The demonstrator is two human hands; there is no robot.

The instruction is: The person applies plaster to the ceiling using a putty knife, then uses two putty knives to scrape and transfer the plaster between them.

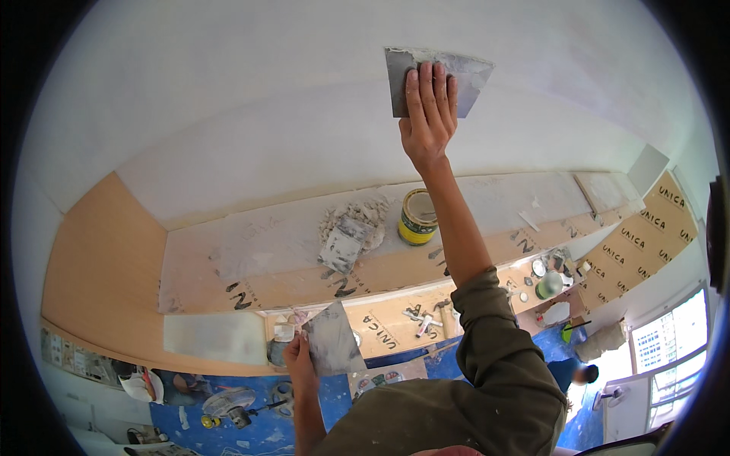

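Observation:
My right hand (430, 114) is stretched up to the white wall (304, 114), its fingers laid along the blade of a wide putty knife (473, 80). White filler lines the blade's upper edge, which lies at the wall. The knife's handle is hidden in my palm. Lower down on the left, my left hand (301, 363) grips a flat grey metal blade (334, 342) smeared with white filler, held out in front of the shelf; its handle cannot be made out. On the ledge stands an open yellow and black tin (418, 220), close to my right forearm.
A rubble heap (372, 216) and a smeared flat piece (344, 243) lie on the ledge (251, 258) beside the tin. Below, a wooden counter (380, 338) carries tools. A fan (232, 406) stands on the blue floor covering (266, 433). Another person (566, 372) is at lower right, near windows.

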